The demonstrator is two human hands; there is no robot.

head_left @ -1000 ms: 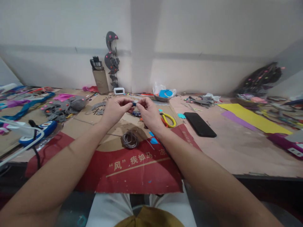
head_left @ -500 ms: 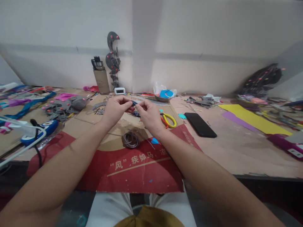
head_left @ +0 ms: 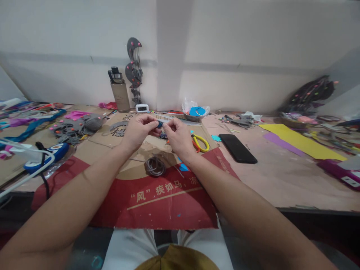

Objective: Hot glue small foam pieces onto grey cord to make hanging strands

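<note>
Both hands are raised above the cardboard sheet (head_left: 168, 202) at the table's middle. My left hand (head_left: 139, 131) and my right hand (head_left: 177, 137) meet fingertip to fingertip, and both pinch a small blue piece (head_left: 160, 123) between them. Each hand's fingers are curled closed. Below the hands lies a coil of dark wire (head_left: 154, 166), and a bit of blue foam (head_left: 183, 167) sits beside it. Yellow-handled scissors (head_left: 200, 143) rest just right of my right hand.
A black phone (head_left: 237, 148) lies to the right. Yellow and purple foam sheets (head_left: 300, 141) lie farther right. A water bottle (head_left: 119, 92), a small white clock (head_left: 142, 108) and a bowl of blue pieces (head_left: 194, 112) stand by the wall. Grey foam cutouts (head_left: 75, 127) and a glue gun (head_left: 45, 157) are at left.
Both hands stay pinched on the small blue piece. They dipped slightly and shifted a little, with only small finger movements.
</note>
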